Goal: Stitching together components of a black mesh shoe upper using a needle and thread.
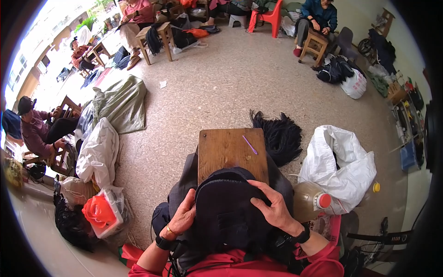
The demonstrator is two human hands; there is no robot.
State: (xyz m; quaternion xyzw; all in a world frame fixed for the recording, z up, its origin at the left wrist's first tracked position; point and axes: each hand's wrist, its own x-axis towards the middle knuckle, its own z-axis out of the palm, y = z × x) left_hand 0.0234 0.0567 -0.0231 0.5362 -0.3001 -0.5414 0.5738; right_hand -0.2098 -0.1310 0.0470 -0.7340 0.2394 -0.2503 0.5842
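A black, rounded cap-like cloth piece (226, 212) lies across my lap, its curved edge overlapping the near end of a small wooden stool (221, 150). My left hand (181, 213) grips its left side, fingers mostly hidden underneath. On the right side, my right hand (273, 208) holds the edge, thumb on top and fingers bent around it. A slim purple plastic tool, like a needle or hook (249, 144), rests on the stool top. Beside the stool on the floor sits a heap of black strands (279, 136).
At my right stand a white woven sack (339, 168) and a large bottle with a red cap (307, 201). To the left are another white sack (98, 154), a green sheet (122, 104) and a red plastic bag (99, 211). Several people sit farther off around the room.
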